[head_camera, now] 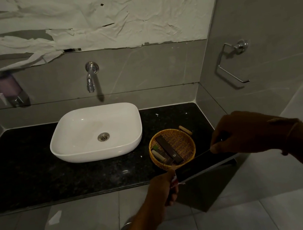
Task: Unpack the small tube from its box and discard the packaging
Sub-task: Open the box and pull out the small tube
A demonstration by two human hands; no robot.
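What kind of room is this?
Most likely a hotel or guest bathroom. A white vessel sink sits on a dark stone counter under a wall tap, with a wicker basket of small boxed toiletries beside it and a towel ring on the side wall.

No legible text; small round logo on dark box (pixel 170 149) in basket (pixel 184 145), unreadable

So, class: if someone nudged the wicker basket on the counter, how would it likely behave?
The wicker basket would probably slide rather than tip: it looks low and wide, on a polished counter. It likely feels light, holding only a few small packets, which might shift inside.
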